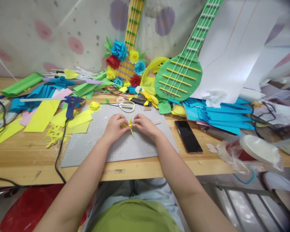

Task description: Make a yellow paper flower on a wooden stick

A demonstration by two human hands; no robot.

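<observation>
Over the grey cutting mat (87, 149), my left hand (115, 127) and my right hand (145, 125) meet around a small yellow paper flower piece (130, 125). Fingers of both hands pinch it from either side, and narrow yellow petals stick out up and down between them. Just beyond my hands lie scissors (127, 106) with pale handles. A finished yellow paper flower (95, 106) sits at the mat's far left corner. Yellow paper sheets (80, 118) overlap the mat's left edge.
A blue glue gun (70, 108) lies left, its cord running over the table's front edge. A phone (188, 136) is right of the mat. Behind stand a green paper guitar (180, 77) and a yellow one (132, 29) with flowers. Blue paper (217, 114) is piled at right.
</observation>
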